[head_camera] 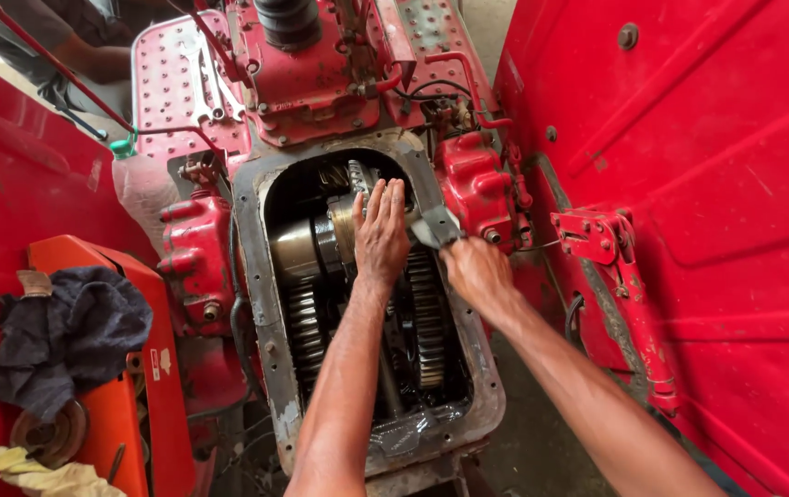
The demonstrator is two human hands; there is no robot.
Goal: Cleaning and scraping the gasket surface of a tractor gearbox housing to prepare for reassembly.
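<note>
A red tractor housing (pixel 256 276) lies open below me, with greasy gears (pixel 428 317) and a shaft inside. My left hand (pixel 380 235) reaches into the opening, its fingers spread flat against a round metal part (pixel 344 225) near the top gear. At the opening's right rim, my right hand (pixel 477 271) is closed around the handle of a metal wrench (pixel 433 226). The wrench's head points left toward my left hand's fingertips.
A dark rag (pixel 68 336) lies on an orange part (pixel 150 368) at left, with a yellow cloth (pixel 35 474) below it. Red fenders (pixel 707 184) stand on both sides. Another wrench (pixel 199 83) rests on the studded red plate. Another person's arm (pixel 91 60) shows at top left.
</note>
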